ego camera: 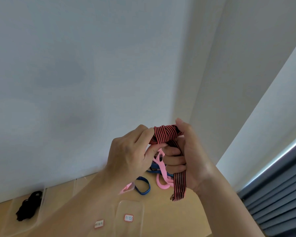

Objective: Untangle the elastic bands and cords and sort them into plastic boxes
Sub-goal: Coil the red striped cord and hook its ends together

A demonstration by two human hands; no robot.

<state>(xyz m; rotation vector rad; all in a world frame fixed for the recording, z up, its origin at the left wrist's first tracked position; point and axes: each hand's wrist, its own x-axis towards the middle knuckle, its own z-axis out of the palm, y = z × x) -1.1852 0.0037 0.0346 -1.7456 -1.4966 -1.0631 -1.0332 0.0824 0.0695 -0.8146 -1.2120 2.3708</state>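
Both hands' fingers (173, 152) gripping striped band (166, 133), tan table (161, 211) — white walls (75, 65)

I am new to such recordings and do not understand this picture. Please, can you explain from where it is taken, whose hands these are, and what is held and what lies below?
The single picture comes from a camera worn on a person's head. The left hand and right hand hold up a red-and-black striped elastic band, with pink bands tangled below it. On the tan table lie a blue band, a clear box with black cords and labelled clear boxes.
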